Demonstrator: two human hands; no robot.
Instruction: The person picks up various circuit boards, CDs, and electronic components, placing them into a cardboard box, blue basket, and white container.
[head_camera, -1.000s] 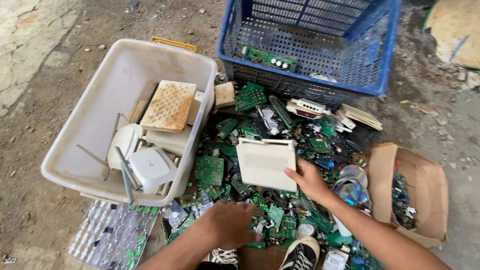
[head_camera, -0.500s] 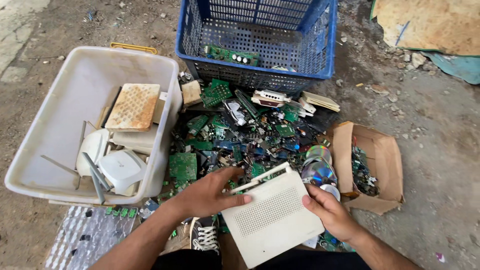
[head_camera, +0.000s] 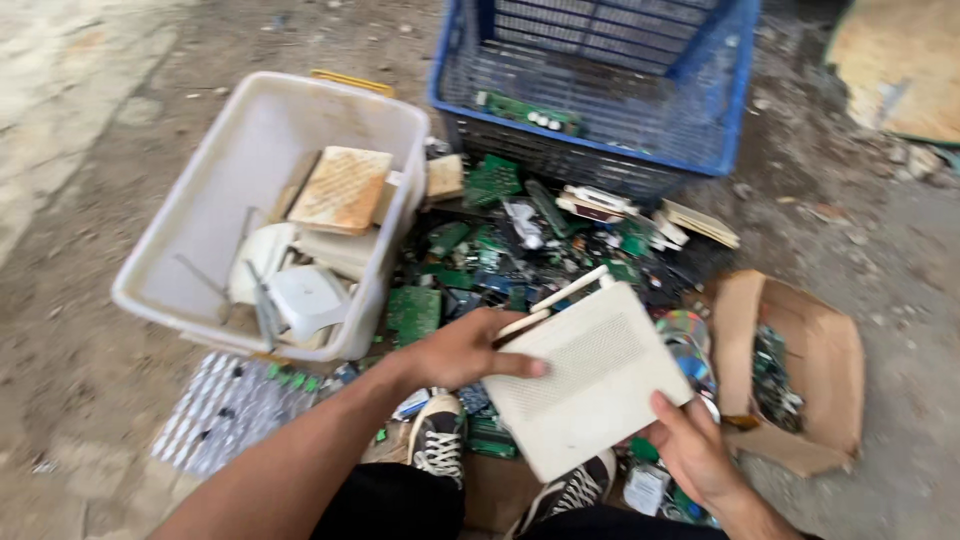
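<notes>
Tub (head_camera: 210, 215) first, pale plastic at the left of the frame, loaded with white casings and a tan vented panel (head_camera: 341, 188) lying on top. Below it, at lower left, a silvery sheet (head_camera: 222, 410) on the dirt. Moving centre, left hand (head_camera: 462, 350) comes in from the bottom, fingers curled round the near left edge of a white vented router casing (head_camera: 590, 378), thumb laid across its top face. Casing is tilted, held up over a heap of green circuit boards (head_camera: 470, 270), two stubby antennas (head_camera: 556, 298) poking off its upper edge. Blue crate (head_camera: 600, 95) sits top centre, one green board inside. Right hand (head_camera: 692, 455) pinches the casing's lower right corner, fingers clamped on it. Far right, an open cardboard box (head_camera: 800, 365) with parts inside
</notes>
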